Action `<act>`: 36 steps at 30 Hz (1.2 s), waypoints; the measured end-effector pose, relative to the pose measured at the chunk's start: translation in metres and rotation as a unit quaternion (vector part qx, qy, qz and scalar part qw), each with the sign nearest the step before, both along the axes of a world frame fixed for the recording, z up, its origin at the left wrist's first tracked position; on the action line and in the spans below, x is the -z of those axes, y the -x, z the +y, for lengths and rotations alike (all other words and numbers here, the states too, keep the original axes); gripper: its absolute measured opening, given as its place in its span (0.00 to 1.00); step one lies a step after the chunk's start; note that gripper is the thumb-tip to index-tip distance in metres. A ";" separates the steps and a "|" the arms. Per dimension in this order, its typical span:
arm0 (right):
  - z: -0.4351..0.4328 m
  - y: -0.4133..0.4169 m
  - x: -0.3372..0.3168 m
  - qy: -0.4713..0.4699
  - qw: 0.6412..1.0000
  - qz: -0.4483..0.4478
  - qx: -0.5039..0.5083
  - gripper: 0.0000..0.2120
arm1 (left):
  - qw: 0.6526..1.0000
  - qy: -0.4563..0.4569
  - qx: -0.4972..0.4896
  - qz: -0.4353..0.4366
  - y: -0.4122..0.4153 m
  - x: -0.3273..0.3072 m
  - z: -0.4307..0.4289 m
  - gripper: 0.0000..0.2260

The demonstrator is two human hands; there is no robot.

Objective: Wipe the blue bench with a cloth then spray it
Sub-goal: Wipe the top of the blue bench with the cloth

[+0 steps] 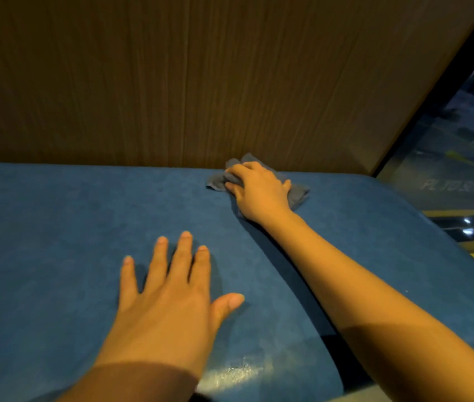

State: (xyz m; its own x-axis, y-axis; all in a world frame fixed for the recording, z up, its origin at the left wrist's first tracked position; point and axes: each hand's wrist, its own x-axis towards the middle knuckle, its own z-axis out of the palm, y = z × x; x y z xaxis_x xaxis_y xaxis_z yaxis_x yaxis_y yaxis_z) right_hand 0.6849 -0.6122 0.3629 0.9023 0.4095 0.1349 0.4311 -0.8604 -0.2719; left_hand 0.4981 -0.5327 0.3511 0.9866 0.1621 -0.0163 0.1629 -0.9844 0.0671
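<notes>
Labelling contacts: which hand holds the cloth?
The right hand, gripping the grey cloth near the wooden back panel. The left hand lies flat, fingers spread, on the blue bench, holding nothing.

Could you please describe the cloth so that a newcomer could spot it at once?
Start at the blue bench and follow its far edge along the wooden wall panel towards the right. There the right hand grips a crumpled cloth. It is grey, duller than the blue seat around it.

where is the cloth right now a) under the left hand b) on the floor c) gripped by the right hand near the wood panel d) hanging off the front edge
c: the right hand grips the grey cloth on the blue bench by the wood panel; the left hand lies flat with nothing in it.
</notes>
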 end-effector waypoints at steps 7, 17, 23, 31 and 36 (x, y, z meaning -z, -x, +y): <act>-0.038 0.045 -0.005 0.001 0.992 0.012 -0.125 0.14 | 0.998 0.035 0.035 -0.050 0.058 0.030 0.057 0.33; -0.112 0.127 0.006 -0.014 0.999 -0.031 -0.015 0.12 | 0.992 -0.068 0.026 -0.106 0.066 0.037 0.047 0.31; -0.103 0.169 0.021 -0.038 0.985 -0.051 0.162 0.15 | 0.993 -0.079 0.000 -0.089 0.067 0.038 0.044 0.38; -0.016 0.214 0.025 -0.057 0.978 -0.119 0.161 0.14 | 0.994 -0.037 0.011 -0.101 0.068 0.036 0.046 0.36; 0.004 0.185 0.011 -0.061 0.984 -0.054 0.158 0.13 | 0.987 -0.062 0.065 -0.137 0.093 0.034 0.080 0.37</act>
State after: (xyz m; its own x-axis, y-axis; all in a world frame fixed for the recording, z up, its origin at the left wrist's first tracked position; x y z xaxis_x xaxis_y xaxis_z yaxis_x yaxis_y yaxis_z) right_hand 0.4999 -0.6081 0.3514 0.9597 0.0862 0.2673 0.1798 -0.9197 -0.3491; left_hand 0.4050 -0.4526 0.3167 0.9640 0.0177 0.2655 0.0271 -0.9991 -0.0316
